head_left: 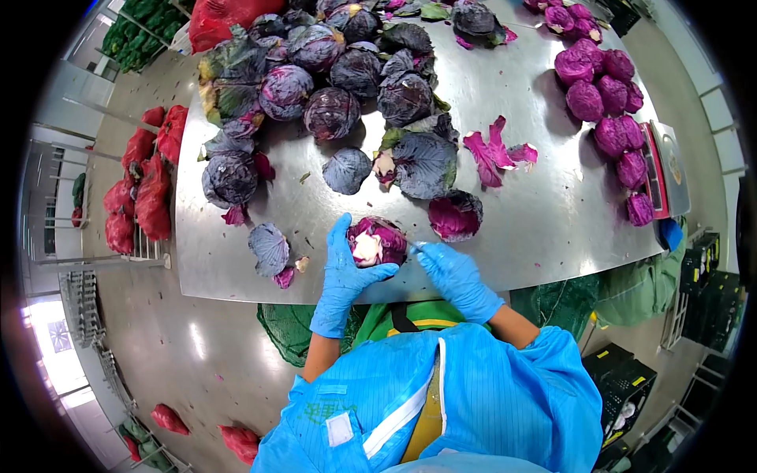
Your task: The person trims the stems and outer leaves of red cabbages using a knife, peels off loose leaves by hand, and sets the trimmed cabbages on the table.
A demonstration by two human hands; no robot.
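In a blue glove, my left hand (344,264) is wrapped round the left side of a red cabbage (378,243) near the table's front edge. The cabbage's pale cut stem faces up towards me. My right hand (449,272), gloved too, is closed on a small knife (413,246), its blade at the cabbage's right side; most of the handle is hidden in the fingers. A loose purple leaf (456,216) lies just beyond my right hand. Left of my left hand are a grey-purple leaf (269,249) and a small stem piece (302,264).
Untrimmed dark cabbages (331,113) are heaped at the back left of the metal table (552,229). Bright trimmed cabbages (613,93) line the right side, beside a red scale (656,169). Torn leaves (495,150) lie mid-table. Red mesh sacks (152,193) stand at left.
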